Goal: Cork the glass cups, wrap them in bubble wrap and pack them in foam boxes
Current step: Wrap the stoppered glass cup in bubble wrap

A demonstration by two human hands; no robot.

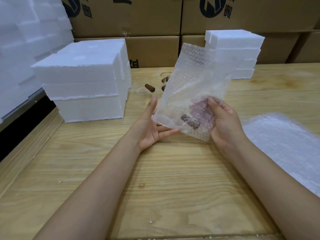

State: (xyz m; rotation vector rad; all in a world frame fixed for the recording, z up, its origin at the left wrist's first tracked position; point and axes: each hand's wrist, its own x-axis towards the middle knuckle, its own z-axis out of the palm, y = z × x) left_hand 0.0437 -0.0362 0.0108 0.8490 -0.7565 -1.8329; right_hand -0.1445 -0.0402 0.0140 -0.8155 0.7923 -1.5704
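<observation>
- A pale wooden table [155,179] is carrying white foam boxes [83,75] stacked at the left and more at the back right, with cardboard cartons [152,16] lining the wall behind.
- The bubble wrap sheet [190,80] is standing upright above the table, its long axis rising away from the person.
- Inside its lower end a brown cork [190,121] is lying tilted, upper left to lower right; the glass cup itself is hard to make out.
- The right hand [225,122] is gripping the wrap, thumb in front; the left hand [150,129] is touching its edge with straight fingers.
- Black carton printing is showing, cropped and unreadable.
</observation>
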